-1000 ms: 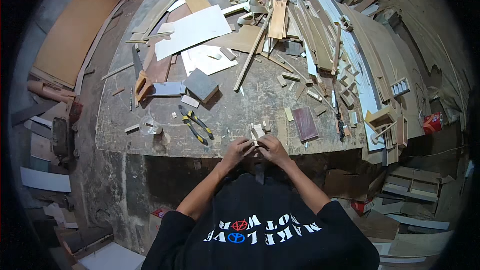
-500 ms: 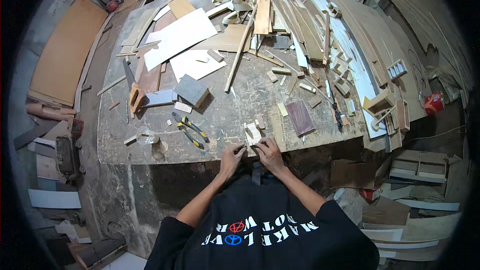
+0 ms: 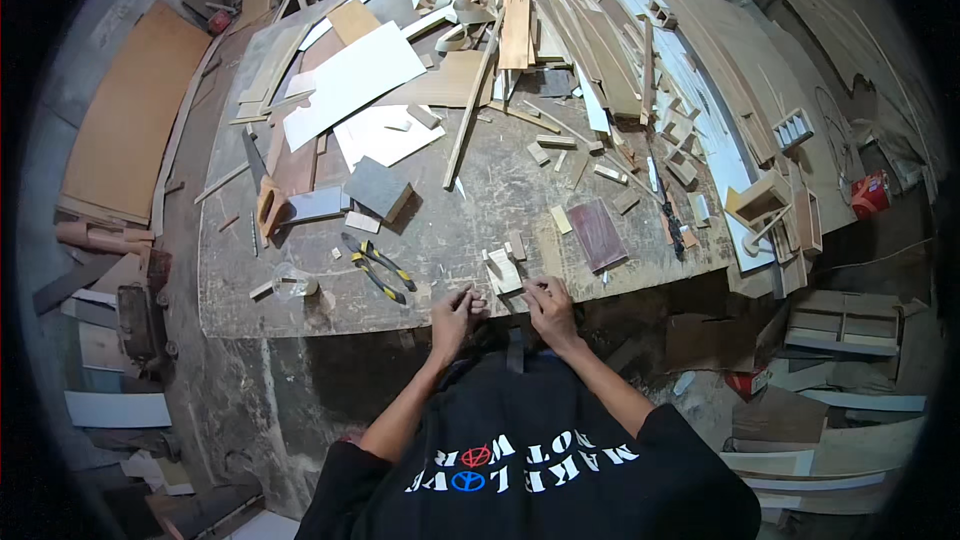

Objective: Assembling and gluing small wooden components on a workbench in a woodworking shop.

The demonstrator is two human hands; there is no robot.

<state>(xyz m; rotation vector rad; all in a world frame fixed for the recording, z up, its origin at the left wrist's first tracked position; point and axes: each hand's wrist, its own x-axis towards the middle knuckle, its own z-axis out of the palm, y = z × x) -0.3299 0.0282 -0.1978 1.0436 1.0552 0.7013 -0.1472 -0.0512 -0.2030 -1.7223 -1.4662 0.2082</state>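
A small pale wooden piece (image 3: 502, 272) lies near the table's front edge, between my two hands, with a little wood offcut (image 3: 516, 245) at its far right. To its left, my left hand (image 3: 456, 320) is closed, fingertips pressed together; anything pinched there is too small to name. My right hand (image 3: 551, 312) rests at the edge just right of the wooden piece. Its fingers are curled together, and what they may hold is hidden. Pliers (image 3: 380, 268) with black-and-yellow handles lie beyond my left hand. A dark reddish board (image 3: 597, 236) lies beyond my right.
A handsaw (image 3: 268, 202), a grey block (image 3: 378, 188) and a clear cup (image 3: 292, 283) are on the left of the table (image 3: 420, 210). White panels (image 3: 355, 85), wood strips and a drill bit (image 3: 676, 225) lie farther off. Small wooden boxes (image 3: 765, 198) stand at the right edge.
My hands have drawn apart from the small wooden piece, the left one moving left and the right one slightly right. The piece now lies uncovered between them.
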